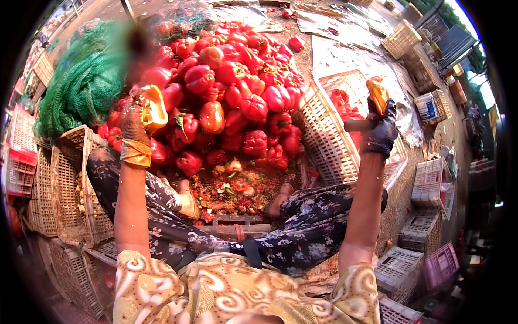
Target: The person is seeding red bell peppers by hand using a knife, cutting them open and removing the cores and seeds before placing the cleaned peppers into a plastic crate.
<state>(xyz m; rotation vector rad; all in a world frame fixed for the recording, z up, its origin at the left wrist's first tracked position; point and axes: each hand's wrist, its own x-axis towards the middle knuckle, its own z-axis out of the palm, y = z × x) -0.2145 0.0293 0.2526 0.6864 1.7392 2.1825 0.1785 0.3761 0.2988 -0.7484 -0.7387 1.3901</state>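
Left hand (133, 116) is curled on a cut yellow pepper (155, 109) over the left side of the red heap (232, 86), hollow facing right, long axis running away from the body; fingertips hard to make out. Gloved right hand (380, 125) grips an upright orange chunk (379, 96) plus some half-hidden dark tool (357, 125).

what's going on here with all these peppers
A person is working at a pile of red peppers. The left hand holds a cut pepper, its yellowish inside showing. The gloved right hand holds an orange-yellow piece, probably pepper, and a dark object I can't identify for sure. Red pieces lie in the plastic crate on the right, and scraps litter the ground between the feet.
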